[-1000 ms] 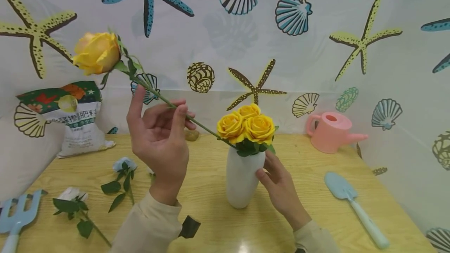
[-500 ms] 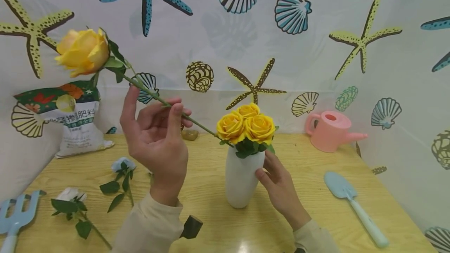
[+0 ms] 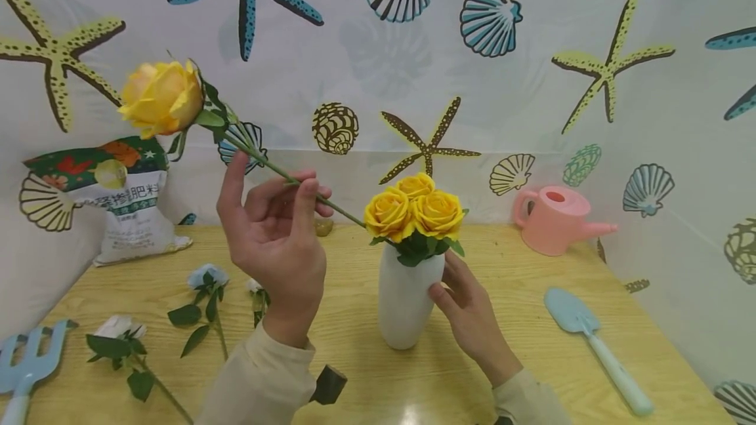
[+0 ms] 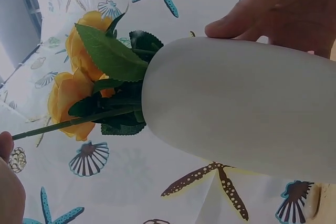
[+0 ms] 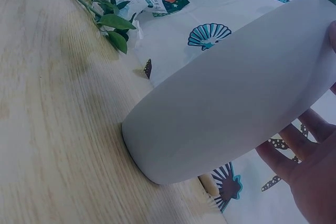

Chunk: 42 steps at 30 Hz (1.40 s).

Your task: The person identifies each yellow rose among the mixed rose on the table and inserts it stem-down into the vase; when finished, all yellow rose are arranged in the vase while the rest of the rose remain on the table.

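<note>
My left hand (image 3: 277,235) pinches the thin green stem of a long yellow rose (image 3: 162,98) between thumb and fingers. The bloom points up and left; the stem slants down to the mouth of a white vase (image 3: 407,300). In the left wrist view, that stem (image 4: 73,123) reaches into the leaves at the vase mouth, where its end is hidden. Several yellow roses (image 3: 413,212) stand bunched in the vase. With curled fingers, my right hand (image 3: 472,313) holds the vase's right side. The vase stands on the wooden table, tilted slightly.
Loose roses lie on the left: a white rose (image 3: 121,330), a blue one (image 3: 208,277) and another partly behind my left wrist. A blue hand fork (image 3: 32,366), fertilizer bag (image 3: 132,215), pink watering can (image 3: 555,222), blue trowel (image 3: 596,340) and small brown stone (image 3: 323,226) surround the vase.
The long rose swung left in my left hand, then back right with its bloom slightly lower. My left hand shifted a little right. My right hand and the vase stayed nearly still.
</note>
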{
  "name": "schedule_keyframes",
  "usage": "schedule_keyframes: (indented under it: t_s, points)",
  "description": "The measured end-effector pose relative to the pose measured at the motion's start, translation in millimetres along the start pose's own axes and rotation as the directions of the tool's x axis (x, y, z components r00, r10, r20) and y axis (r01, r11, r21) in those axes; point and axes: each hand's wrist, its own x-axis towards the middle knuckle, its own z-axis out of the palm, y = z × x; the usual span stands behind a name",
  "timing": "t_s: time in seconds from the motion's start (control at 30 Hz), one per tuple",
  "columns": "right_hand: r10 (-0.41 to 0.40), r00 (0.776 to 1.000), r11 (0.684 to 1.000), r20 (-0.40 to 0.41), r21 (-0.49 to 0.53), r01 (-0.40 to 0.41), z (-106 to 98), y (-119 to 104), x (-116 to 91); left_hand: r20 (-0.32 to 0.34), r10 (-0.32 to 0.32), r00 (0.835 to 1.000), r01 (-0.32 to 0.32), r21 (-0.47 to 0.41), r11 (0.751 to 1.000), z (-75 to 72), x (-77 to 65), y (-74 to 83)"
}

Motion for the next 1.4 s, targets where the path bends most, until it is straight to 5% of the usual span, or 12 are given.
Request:
schedule_keyframes:
  t_s: [0.37,0.63,0.83,1.23,1.3,1.4]
  points:
    - [-0.010,1.000,1.000,0.005,-0.005,0.010,-1,2,0,0.042,0.033,0.999,-0.035,0.033,0.999,0.7,2.4,-6.4]
    - [-0.016,1.000,1.000,-0.005,-0.006,0.016,-1,3,1,0.149,-0.050,0.988,0.041,0.060,0.997,-2.9,-2.6,-13.6]
    - [-0.003,1.000,1.000,0.001,0.013,0.003,0,2,1,0.236,-0.182,0.955,0.165,0.091,0.982,-6.8,-8.1,-20.9]
    - [-0.007,1.000,1.000,0.003,0.021,0.007,0,1,0,0.264,-0.448,0.854,0.411,0.186,0.892,-12.6,-13.9,-20.2]
    - [-0.012,1.000,1.000,0.003,0.022,0.012,0,2,1,0.259,-0.464,0.847,0.422,0.204,0.883,-13.3,-14.3,-20.1]
    - [-0.018,1.000,1.000,0.003,0.018,0.018,0,2,0,0.245,-0.446,0.861,0.406,0.200,0.892,-14.1,-11.4,-20.6]
